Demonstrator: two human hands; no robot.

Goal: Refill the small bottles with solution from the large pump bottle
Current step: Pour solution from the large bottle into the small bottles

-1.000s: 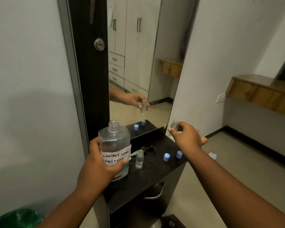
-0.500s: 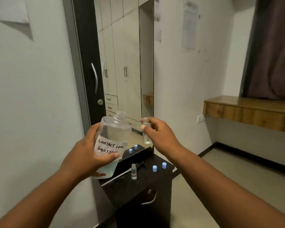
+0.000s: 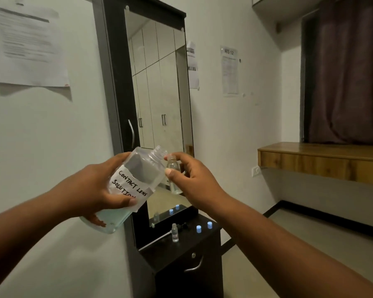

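Note:
My left hand [image 3: 91,190] grips the large clear bottle [image 3: 136,175] labelled "Contact Lens Solution". It has no pump on it and is tilted to the right, with pale liquid pooled at its base. Its open neck nearly touches the mouth of a small clear bottle [image 3: 173,177], which my right hand [image 3: 194,179] holds upright. A second small bottle [image 3: 174,232] stands uncapped on the black cabinet top [image 3: 190,244]. Two blue caps [image 3: 199,229] [image 3: 209,225] lie to its right. The black pump head [image 3: 183,226] with its white tube lies behind that bottle.
A tall mirror [image 3: 159,93] in a dark frame rises behind the cabinet and reflects the caps. The cabinet has a drawer handle [image 3: 194,266] on its front. A wooden shelf [image 3: 321,160] juts from the right wall, under a dark curtain. Papers hang on the walls.
Both hands rose well above the cabinet and came together. The large bottle tipped further to the right, and its neck now sits at the small bottle's mouth. The view tilted up.

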